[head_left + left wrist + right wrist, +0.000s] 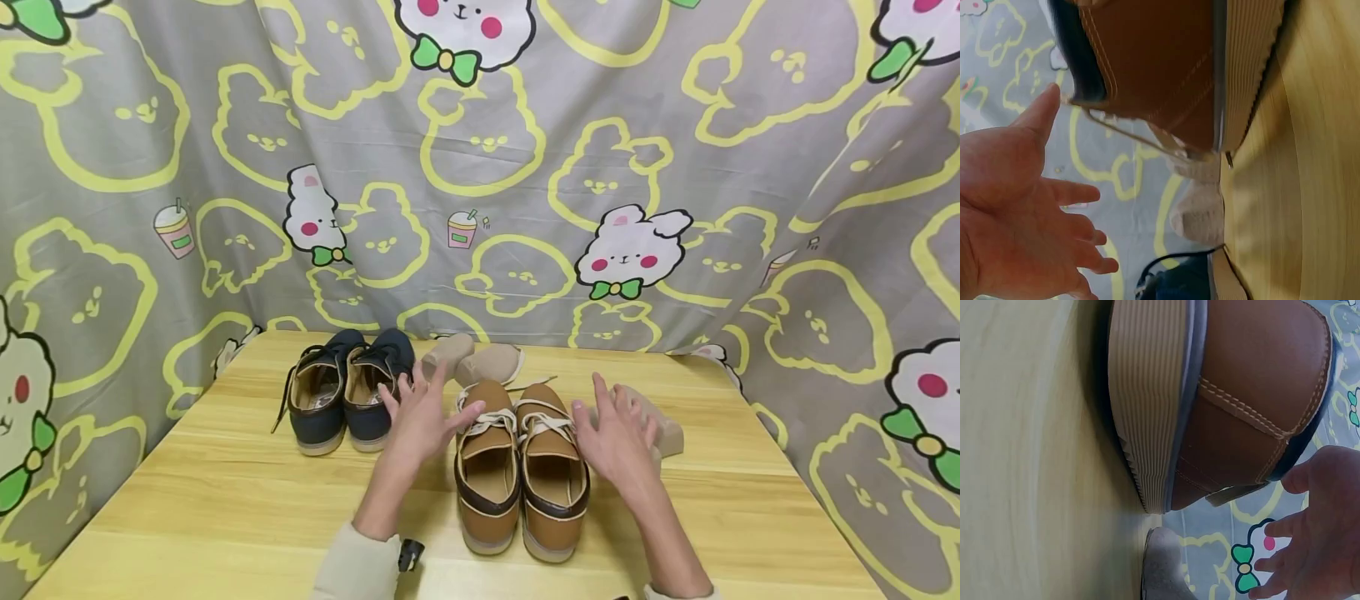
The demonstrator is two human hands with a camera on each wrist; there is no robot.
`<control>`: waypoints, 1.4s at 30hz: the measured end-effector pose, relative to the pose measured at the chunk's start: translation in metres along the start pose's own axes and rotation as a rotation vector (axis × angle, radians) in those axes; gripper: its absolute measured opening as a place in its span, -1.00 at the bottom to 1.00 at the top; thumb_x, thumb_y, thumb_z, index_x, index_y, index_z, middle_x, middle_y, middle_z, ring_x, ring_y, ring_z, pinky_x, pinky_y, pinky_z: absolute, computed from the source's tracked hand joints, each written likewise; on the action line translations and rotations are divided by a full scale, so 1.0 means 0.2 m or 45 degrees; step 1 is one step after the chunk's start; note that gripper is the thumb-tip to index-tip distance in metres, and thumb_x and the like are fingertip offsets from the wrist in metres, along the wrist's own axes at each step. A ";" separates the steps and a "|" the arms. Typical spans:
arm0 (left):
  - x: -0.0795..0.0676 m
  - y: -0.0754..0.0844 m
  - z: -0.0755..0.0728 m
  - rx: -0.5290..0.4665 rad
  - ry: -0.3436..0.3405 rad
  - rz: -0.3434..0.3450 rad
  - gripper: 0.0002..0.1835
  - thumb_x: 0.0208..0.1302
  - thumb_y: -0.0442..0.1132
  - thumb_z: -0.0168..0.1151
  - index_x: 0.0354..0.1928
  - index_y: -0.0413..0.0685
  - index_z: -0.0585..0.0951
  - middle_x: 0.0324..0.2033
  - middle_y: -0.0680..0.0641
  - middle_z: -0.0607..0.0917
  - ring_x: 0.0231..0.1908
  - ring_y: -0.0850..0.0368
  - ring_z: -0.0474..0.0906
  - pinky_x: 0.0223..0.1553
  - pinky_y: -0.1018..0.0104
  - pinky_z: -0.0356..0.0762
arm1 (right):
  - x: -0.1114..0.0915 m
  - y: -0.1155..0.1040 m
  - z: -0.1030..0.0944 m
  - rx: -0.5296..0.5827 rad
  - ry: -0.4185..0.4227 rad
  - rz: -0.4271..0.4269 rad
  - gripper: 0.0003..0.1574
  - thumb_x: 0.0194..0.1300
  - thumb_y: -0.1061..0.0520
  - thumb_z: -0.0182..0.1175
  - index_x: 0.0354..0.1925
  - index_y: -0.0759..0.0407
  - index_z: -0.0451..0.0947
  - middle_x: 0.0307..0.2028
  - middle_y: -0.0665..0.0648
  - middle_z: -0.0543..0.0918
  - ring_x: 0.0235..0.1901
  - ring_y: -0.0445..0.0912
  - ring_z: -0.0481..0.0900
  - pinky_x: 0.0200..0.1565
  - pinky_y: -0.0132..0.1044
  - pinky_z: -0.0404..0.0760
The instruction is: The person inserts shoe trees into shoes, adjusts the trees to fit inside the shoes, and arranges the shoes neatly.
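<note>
Flanking brown shoes (489, 454), left hand (422, 419) and right hand (615, 436) show fingers apart; even inward pressure should align heels (487, 527).

So it's a pair of brown lace-up shoes (483, 443), sitting upright side by side on the wooden table (247, 508), toes pointing away and heels toward the person. Dark trim around the heel collars, tan insides, cream laces kinda loose across the top, visible stitching, pale ribbed soles flat down.
</note>
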State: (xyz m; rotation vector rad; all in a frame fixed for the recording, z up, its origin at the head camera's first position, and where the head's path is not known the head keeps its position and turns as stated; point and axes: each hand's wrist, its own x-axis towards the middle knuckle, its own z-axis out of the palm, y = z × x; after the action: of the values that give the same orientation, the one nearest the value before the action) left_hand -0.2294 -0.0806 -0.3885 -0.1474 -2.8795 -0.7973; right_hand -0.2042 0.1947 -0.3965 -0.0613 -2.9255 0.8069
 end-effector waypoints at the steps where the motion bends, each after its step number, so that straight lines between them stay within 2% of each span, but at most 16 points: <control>1: 0.00 0.01 0.00 0.000 0.006 0.012 0.02 0.24 0.38 0.26 0.58 0.01 0.18 0.51 -0.49 0.06 0.47 -0.60 -0.05 0.38 -0.53 -0.52 | 0.00 0.00 0.00 0.003 -0.003 0.000 -0.13 0.60 -0.29 -0.30 0.64 0.07 -0.16 0.54 0.53 -0.05 0.49 0.55 -0.18 0.38 0.50 -0.37; 8: -0.03 0.08 0.02 -0.004 0.007 0.076 0.04 0.23 0.38 0.26 0.56 -0.11 0.22 0.51 -0.49 0.06 0.45 -0.60 0.03 0.40 -0.54 -0.38 | 0.01 0.02 -0.04 0.073 -0.009 0.032 -0.13 0.60 -0.26 -0.28 0.63 0.14 -0.12 0.54 0.52 -0.05 0.49 0.52 -0.16 0.41 0.45 -0.33; 15: -0.03 0.10 0.03 -0.105 -0.021 0.090 0.02 0.26 0.35 0.27 0.58 -0.06 0.19 0.52 -0.49 0.05 0.46 -0.60 -0.03 0.46 -0.45 -0.34 | 0.02 0.08 -0.11 0.063 0.107 0.023 -0.14 0.56 -0.10 -0.06 0.56 0.35 0.01 0.44 0.51 0.22 0.40 0.47 0.19 0.38 0.39 -0.07; 19: -0.03 0.11 0.03 -0.153 -0.050 0.097 0.02 0.27 0.34 0.27 0.59 -0.03 0.15 0.53 -0.47 0.02 0.46 -0.61 -0.06 0.46 -0.44 -0.35 | 0.03 0.12 -0.16 0.150 0.120 0.083 -0.13 0.54 -0.06 -0.03 0.56 0.35 -0.01 0.47 0.51 0.19 0.43 0.47 0.16 0.43 0.35 0.02; 22: -0.03 0.12 0.03 -0.175 -0.059 0.097 0.02 0.27 0.33 0.27 0.59 -0.03 0.15 0.53 -0.47 0.00 0.46 -0.61 -0.07 0.46 -0.44 -0.33 | 0.04 0.16 -0.20 0.224 0.088 0.151 -0.09 0.55 -0.12 -0.05 0.59 0.31 -0.08 0.49 0.52 0.14 0.44 0.49 0.10 0.42 0.35 0.10; 26: -0.04 0.13 0.03 -0.193 -0.054 0.106 0.01 0.28 0.31 0.28 0.59 -0.06 0.15 0.53 -0.47 0.03 0.48 -0.57 -0.06 0.46 -0.44 -0.28 | 0.05 0.21 -0.23 0.241 0.092 0.195 -0.06 0.54 -0.16 -0.02 0.60 0.29 -0.09 0.46 0.56 0.18 0.41 0.52 0.14 0.38 0.35 0.20; 34: -0.05 0.16 0.04 -0.231 -0.094 0.114 0.04 0.29 0.35 0.24 0.60 -0.08 0.12 0.53 -0.43 0.08 0.51 -0.49 -0.04 0.49 -0.38 -0.27 | 0.05 0.31 -0.25 0.248 0.244 0.198 -0.17 0.44 -0.01 0.17 0.49 0.34 0.19 0.37 0.54 0.35 0.34 0.47 0.30 0.30 0.31 0.30; 42: -0.05 0.18 0.04 -0.249 -0.076 0.161 0.00 0.31 0.35 0.22 0.58 -0.08 0.17 0.50 -0.43 0.17 0.49 -0.44 0.08 0.46 -0.44 -0.26 | 0.04 0.39 -0.24 0.288 0.371 0.266 -0.36 0.31 0.10 0.28 0.26 0.39 0.45 0.18 0.48 0.58 0.22 0.38 0.47 0.24 0.21 0.33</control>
State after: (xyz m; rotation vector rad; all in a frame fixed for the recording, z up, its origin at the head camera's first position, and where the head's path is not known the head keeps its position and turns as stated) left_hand -0.2150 -0.0465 -0.3793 -0.3781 -2.8071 -1.0653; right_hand -0.2067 0.2858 -0.3951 -0.4328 -2.5669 1.0547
